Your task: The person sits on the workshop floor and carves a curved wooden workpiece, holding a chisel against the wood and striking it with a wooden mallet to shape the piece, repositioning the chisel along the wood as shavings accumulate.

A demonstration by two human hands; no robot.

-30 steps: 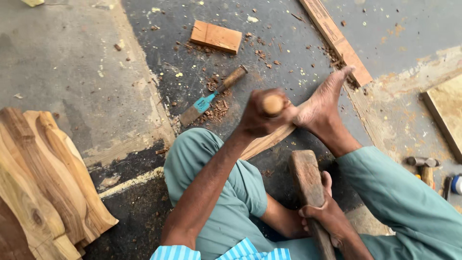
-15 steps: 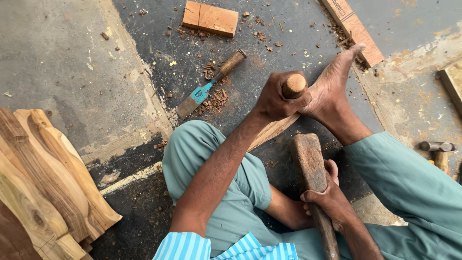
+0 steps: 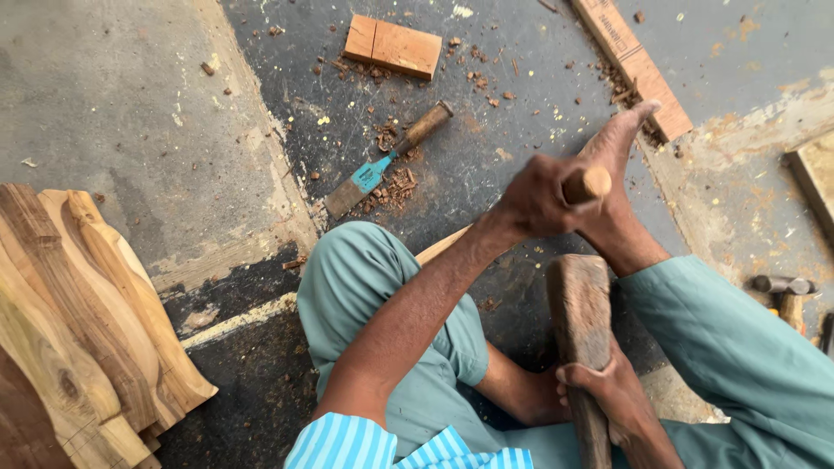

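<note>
Head view, looking down at the concrete floor (image 3: 104, 104): left hand (image 3: 534, 201) in a tight grip round a chisel handle (image 3: 596, 183), its round end showing above the fist, just beside a bare foot (image 3: 621, 148); right hand (image 3: 608, 391) in a full grip on a wooden mallet (image 3: 578, 300), head raised near the knee. Risk, as a judgement: a glancing blow off that small rounded end onto knuckles or toes, or a slipped edge running toward the foot. No packages or signs; only a dark printed mark on the long batten (image 3: 634, 65) at upper right, and a teal band on the loose chisel (image 3: 382, 165) lying among shavings.
</note>
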